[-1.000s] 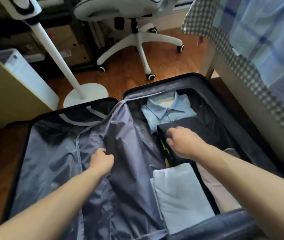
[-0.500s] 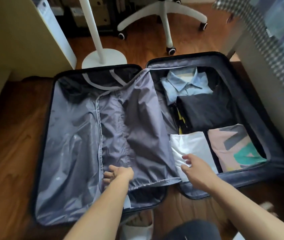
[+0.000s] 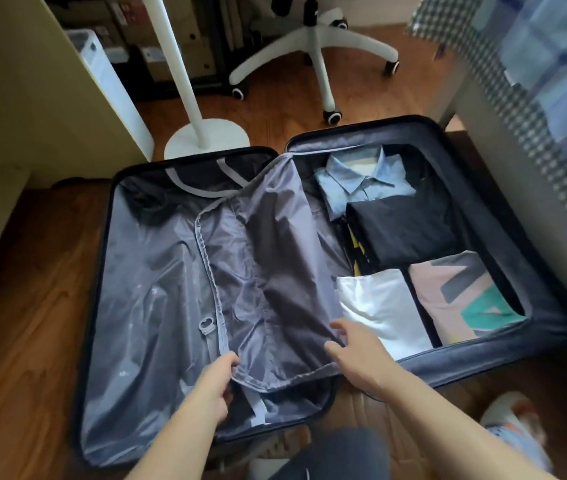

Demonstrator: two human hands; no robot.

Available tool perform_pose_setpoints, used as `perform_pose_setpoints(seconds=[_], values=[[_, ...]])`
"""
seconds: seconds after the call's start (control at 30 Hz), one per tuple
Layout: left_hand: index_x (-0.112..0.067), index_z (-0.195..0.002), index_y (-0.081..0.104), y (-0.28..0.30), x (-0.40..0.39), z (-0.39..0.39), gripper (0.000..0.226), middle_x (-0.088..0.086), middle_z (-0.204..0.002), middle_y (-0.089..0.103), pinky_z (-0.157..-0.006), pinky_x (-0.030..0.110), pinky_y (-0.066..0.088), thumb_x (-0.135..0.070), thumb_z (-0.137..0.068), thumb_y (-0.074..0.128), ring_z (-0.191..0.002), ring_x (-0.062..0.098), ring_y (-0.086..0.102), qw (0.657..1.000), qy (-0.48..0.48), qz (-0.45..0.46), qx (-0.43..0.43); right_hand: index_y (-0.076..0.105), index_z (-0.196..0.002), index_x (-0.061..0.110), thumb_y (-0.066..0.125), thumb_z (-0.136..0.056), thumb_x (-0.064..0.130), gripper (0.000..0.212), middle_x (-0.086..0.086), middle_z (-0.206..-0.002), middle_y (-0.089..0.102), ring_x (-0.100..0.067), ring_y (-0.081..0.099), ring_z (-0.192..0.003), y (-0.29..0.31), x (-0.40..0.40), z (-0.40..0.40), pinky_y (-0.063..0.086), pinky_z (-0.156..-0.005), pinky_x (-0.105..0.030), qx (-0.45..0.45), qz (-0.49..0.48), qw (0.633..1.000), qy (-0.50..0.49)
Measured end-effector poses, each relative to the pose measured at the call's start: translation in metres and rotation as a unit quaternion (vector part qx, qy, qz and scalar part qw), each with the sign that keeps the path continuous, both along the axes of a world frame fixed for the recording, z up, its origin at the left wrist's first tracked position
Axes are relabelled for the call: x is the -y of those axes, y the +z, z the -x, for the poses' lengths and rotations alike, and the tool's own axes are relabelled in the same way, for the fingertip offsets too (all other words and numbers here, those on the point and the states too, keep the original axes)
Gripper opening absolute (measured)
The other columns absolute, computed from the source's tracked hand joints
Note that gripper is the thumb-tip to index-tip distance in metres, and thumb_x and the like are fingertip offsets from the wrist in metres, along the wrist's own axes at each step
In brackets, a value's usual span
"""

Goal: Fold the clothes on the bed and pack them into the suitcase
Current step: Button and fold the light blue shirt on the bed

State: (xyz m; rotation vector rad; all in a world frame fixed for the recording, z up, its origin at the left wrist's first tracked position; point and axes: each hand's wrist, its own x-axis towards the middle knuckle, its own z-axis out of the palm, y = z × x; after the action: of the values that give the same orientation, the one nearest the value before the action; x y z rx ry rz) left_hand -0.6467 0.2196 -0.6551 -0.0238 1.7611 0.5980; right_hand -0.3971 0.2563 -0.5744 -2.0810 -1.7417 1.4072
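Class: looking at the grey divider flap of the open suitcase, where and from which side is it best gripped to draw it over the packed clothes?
Probably its loose near edge, from the person's side: the grey divider flap lies bunched there, liftable.

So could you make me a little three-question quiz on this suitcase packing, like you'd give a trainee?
1. True or false: the light blue collared shirt lies at the far end of the suitcase, beyond the folded black garment.
2. Which hand pinches the edge of the grey divider flap? A) left hand B) right hand C) neither
3. Fill in: the folded white garment lies beside a pink one with a ____ print.

Key: 1 true; 2 A; 3 teal and grey.
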Motion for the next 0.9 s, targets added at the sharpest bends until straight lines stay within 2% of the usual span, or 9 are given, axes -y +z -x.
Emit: perform_pose_setpoints(seconds=[0.17, 0.27, 0.33, 0.4, 0.5, 0.6, 0.7, 0.77, 0.9], values=[[-0.003, -0.107, 0.064, 0.159, -0.066, -0.065, 0.043, 0.023, -0.102, 0.060, -0.094, 0.050, 0.046, -0.017, -0.068, 0.076, -0.096, 0.036, 0.057, 0.919, -0.076, -0.344, 0.176, 0.014, -0.158, 0.040, 0.081, -0.074, 0.047, 0.108, 0.022, -0.159, 0.027, 0.004, 0.024, -0.145, 0.068, 0.004, 0.015, 0.028, -0.118, -0.026, -0.190, -0.103, 0.976, 0.042], [-0.009, -0.099, 0.073, 0.237, -0.096, -0.135, 0.018, 0.020, -0.118, 0.063, -0.108, 0.048, 0.042, -0.019, -0.085, 0.068, -0.118, 0.026, 0.059, 0.813, -0.298, -0.463, 0.187, 0.051, -0.138, 0.034, 0.079, -0.083, 0.029, 0.062, 0.021, -0.116, 0.067, 0.007, 0.062, -0.104, 0.110, -0.008, -0.008, 0.047, -0.090, -0.015, -0.198, -0.293, 0.913, -0.203], [-0.022, -0.109, 0.074, 0.261, -0.111, -0.178, 0.018, -0.014, -0.138, 0.059, -0.118, 0.028, 0.032, -0.025, -0.101, 0.059, -0.142, 0.004, 0.040, 0.730, -0.434, -0.494, 0.188, 0.070, -0.113, 0.019, 0.069, -0.091, 0.031, 0.025, 0.013, -0.093, 0.070, -0.002, 0.063, -0.085, 0.110, -0.028, -0.060, 0.048, -0.082, -0.023, -0.102, -0.368, 0.833, -0.400], [-0.023, -0.123, 0.068, 0.249, -0.125, -0.202, 0.024, -0.015, -0.139, 0.056, -0.110, 0.015, 0.033, -0.024, -0.106, 0.051, -0.136, -0.005, 0.043, 0.721, -0.472, -0.493, 0.116, 0.072, -0.098, 0.013, 0.063, -0.087, 0.042, 0.033, 0.002, -0.090, 0.070, -0.017, 0.065, -0.089, 0.090, -0.041, -0.128, 0.054, -0.090, -0.039, -0.082, -0.300, 0.771, -0.556], [-0.017, -0.134, 0.063, 0.183, -0.128, -0.196, 0.034, 0.000, -0.130, 0.064, -0.107, 0.021, 0.038, -0.014, -0.103, 0.051, -0.120, 0.013, 0.058, 0.742, -0.505, -0.427, -0.108, 0.066, -0.099, 0.007, 0.060, -0.088, 0.037, 0.033, -0.014, -0.104, 0.067, -0.032, 0.063, -0.101, 0.040, -0.028, -0.215, 0.051, -0.097, -0.048, -0.006, -0.121, 0.802, -0.585], [-0.014, -0.151, 0.044, 0.099, -0.094, -0.155, 0.052, 0.008, -0.159, 0.036, -0.117, 0.020, 0.019, -0.012, -0.100, 0.052, -0.146, 0.019, 0.035, 0.666, -0.643, -0.307, -0.221, 0.055, -0.125, 0.002, 0.060, -0.095, 0.025, 0.038, -0.027, -0.131, 0.055, -0.044, 0.055, -0.119, 0.018, 0.004, -0.230, 0.043, -0.101, -0.045, 0.148, -0.076, 0.815, -0.555], [-0.020, -0.161, 0.024, 0.050, -0.054, -0.121, 0.063, -0.002, -0.170, 0.005, -0.116, 0.027, 0.030, -0.017, -0.102, 0.047, -0.149, 0.019, 0.031, 0.605, -0.714, -0.246, -0.254, 0.065, -0.106, 0.013, 0.059, -0.094, 0.021, 0.016, -0.017, -0.113, 0.063, -0.039, 0.060, -0.107, -0.001, 0.025, -0.178, 0.045, -0.091, -0.040, 0.186, -0.135, 0.921, -0.313], [-0.026, -0.162, 0.014, 0.043, -0.038, -0.114, 0.067, -0.015, -0.168, -0.009, -0.087, 0.026, 0.048, -0.012, -0.102, 0.042, -0.127, 0.015, 0.055, 0.588, -0.730, -0.228, -0.263, 0.071, -0.099, 0.017, 0.059, -0.094, 0.026, 0.016, -0.010, -0.103, 0.069, -0.032, 0.061, -0.105, -0.026, 0.034, -0.129, 0.045, -0.089, -0.036, 0.147, -0.101, 0.979, -0.100], [-0.028, -0.163, 0.008, 0.039, -0.034, -0.112, 0.072, -0.024, -0.164, -0.017, -0.081, 0.034, 0.054, -0.008, -0.101, 0.039, -0.116, 0.014, 0.061, 0.587, -0.735, -0.214, -0.264, 0.069, -0.115, 0.020, 0.052, -0.096, 0.022, 0.025, -0.010, -0.111, 0.063, -0.031, 0.055, -0.113, -0.056, 0.039, -0.057, 0.043, -0.093, -0.037, 0.141, -0.076, 0.987, 0.017]])
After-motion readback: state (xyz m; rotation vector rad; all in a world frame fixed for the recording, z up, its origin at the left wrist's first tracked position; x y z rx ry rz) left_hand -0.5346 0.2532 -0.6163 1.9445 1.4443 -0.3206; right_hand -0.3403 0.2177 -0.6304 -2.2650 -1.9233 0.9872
